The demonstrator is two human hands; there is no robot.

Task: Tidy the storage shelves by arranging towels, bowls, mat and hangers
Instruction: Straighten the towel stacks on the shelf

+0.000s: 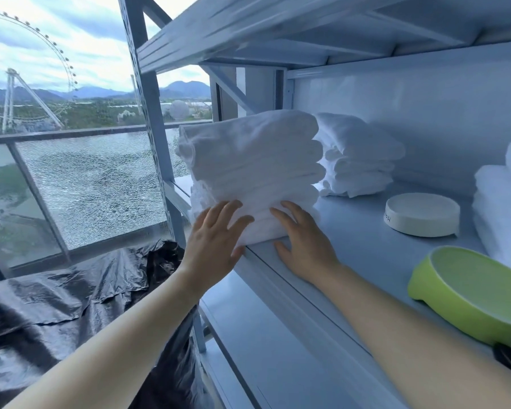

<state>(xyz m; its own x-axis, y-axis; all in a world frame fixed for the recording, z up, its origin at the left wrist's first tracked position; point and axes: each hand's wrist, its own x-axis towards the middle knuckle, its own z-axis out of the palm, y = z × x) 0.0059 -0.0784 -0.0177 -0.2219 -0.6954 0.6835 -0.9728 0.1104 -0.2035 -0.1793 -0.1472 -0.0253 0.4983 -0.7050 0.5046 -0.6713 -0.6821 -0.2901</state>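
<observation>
Head camera view: left hand (216, 233) and right hand (303, 246), fingers straight and a little apart, press flat on the lower front of a tall towel stack (254, 160) at the shelf's (366, 246) left front corner. Pushing only the base could tip the upper towels forward or off the open left end.

Left hand (216, 236) and right hand (304, 242) flat, side by side, palms forward

Outside we see a Ferris wheel (11, 72), hills (186, 87) and what may be a dome (179, 109). The lower pane (95, 187) is shattered (cracks all over), and black sheeting (65, 296) lies crumpled beneath it.
</observation>
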